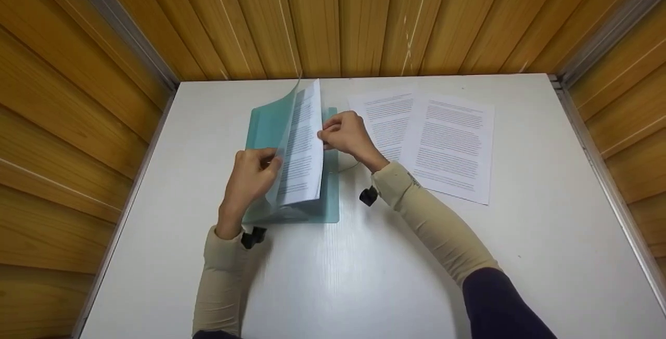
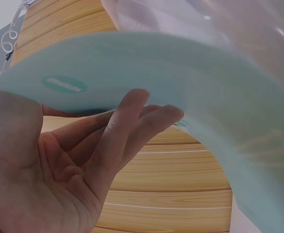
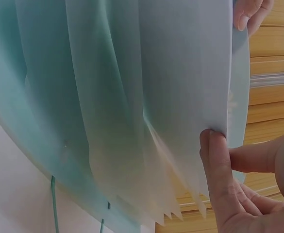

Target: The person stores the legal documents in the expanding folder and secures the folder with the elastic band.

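A translucent teal document folder (image 1: pixel 330 211) stands open on the white table, its thin front cover (image 2: pixel 117 63) bent up and to the left. My left hand (image 1: pixel 251 175) holds this cover near its free edge, fingers and thumb on either side of it. Printed paper (image 1: pixel 303 146) stands tilted inside the folder, text facing left. On its right edge, the thumb and fingers of my right hand (image 1: pixel 346 133) pinch the paper. Translucent inner dividers (image 3: pixel 117 126) with stepped edges fan out beside the paper in the right wrist view.
Two printed sheets (image 1: pixel 452 146) lie overlapping on the table (image 1: pixel 541 235), right of the folder and partly behind my right wrist. Teal elastic cord (image 3: pixel 54 204) hangs at the folder's edge. Wood-panelled walls (image 1: pixel 359 22) border the table at the back and sides.
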Available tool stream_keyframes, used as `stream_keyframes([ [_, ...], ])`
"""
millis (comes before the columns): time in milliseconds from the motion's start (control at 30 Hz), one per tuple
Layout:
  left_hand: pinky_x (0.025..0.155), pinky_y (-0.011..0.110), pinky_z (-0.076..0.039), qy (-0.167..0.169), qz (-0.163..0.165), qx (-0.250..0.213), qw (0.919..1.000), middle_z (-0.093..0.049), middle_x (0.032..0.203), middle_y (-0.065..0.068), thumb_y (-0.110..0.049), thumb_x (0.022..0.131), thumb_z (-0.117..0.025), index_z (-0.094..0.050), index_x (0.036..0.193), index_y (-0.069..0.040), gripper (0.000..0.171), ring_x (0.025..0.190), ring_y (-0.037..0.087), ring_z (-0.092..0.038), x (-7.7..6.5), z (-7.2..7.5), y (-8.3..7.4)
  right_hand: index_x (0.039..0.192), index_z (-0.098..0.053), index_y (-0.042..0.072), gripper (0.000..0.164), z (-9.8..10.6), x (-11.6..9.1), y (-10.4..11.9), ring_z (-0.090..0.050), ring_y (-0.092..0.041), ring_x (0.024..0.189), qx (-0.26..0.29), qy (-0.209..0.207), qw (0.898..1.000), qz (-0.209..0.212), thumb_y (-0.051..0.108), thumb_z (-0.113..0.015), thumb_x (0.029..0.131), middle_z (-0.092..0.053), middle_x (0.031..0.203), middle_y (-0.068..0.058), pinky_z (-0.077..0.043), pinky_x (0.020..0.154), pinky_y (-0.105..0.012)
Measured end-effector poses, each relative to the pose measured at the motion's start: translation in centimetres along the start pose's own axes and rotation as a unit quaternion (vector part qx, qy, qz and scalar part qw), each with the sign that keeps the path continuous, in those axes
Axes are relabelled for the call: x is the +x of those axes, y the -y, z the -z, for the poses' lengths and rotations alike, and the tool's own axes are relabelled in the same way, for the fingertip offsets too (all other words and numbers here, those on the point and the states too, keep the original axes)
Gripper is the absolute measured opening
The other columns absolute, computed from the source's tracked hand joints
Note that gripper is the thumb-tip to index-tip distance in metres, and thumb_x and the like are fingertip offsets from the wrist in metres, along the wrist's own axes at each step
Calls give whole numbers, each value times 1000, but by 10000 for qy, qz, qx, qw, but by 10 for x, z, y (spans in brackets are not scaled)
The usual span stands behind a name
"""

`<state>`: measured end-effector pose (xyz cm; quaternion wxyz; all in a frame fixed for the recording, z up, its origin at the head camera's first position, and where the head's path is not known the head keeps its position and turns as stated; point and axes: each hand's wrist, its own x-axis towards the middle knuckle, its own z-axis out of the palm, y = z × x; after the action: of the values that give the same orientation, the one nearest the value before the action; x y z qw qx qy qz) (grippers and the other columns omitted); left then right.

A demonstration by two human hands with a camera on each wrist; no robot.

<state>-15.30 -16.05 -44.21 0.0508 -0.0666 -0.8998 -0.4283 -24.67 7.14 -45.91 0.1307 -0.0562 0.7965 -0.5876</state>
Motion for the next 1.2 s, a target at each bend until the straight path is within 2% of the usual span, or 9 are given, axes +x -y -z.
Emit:
stream_keyframes([
  [167,73,39,-60,26,1,25,10000,-78,115,22,-7,99,-61,-75,123,9,32,92,27,-78,-1,1,-1,112,-74,-4,20,-1,1,1,-78,-22,82,143,33,9999,36,8,-76,96,-79,101,-15,-63,87,-50],
  [400,69,35,-56,16,-15,-2,10000,-78,115,21,-7,99,-61,-75,123,8,32,83,25,-73,-1,1,-1,112,-74,-5,21,-4,2,3,-79,-22,81,256,134,9996,55,7,-77,95,-79,102,-16,-65,78,-37],
  [667,71,41,-61,-35,-154,25,9999,-79,111,22,-5,99,-61,-76,121,8,30,88,29,-79,-2,1,-1,115,-74,-6,24,-9,1,9,-79,-21,81,200,242,9995,55,7,-77,95,-80,105,-17,-64,81,-42],
  [867,76,45,-62,-2,-150,-59,9999,-79,113,21,-5,99,-61,-77,122,8,30,92,30,-79,-2,1,-1,113,-74,-5,22,-13,4,10,-80,-21,80,52,180,9998,-29,8,-77,95,-80,103,-16,-64,72,-31],
  [1033,78,46,-62,50,-142,-103,9998,-78,116,20,-5,100,-60,-76,124,7,31,94,30,-79,-3,1,-1,115,-74,-4,23,-17,6,8,-80,-21,81,-64,192,9997,-131,9,-77,96,-80,103,-14,-65,79,-39],
  [1200,71,39,-60,42,-183,-84,9998,-79,113,20,-6,101,-61,-77,122,7,30,83,26,-75,-5,2,-2,116,-75,-3,24,-21,5,8,-80,-20,82,-147,209,9995,-178,11,-77,97,-81,103,-13,-64,85,-45],
])
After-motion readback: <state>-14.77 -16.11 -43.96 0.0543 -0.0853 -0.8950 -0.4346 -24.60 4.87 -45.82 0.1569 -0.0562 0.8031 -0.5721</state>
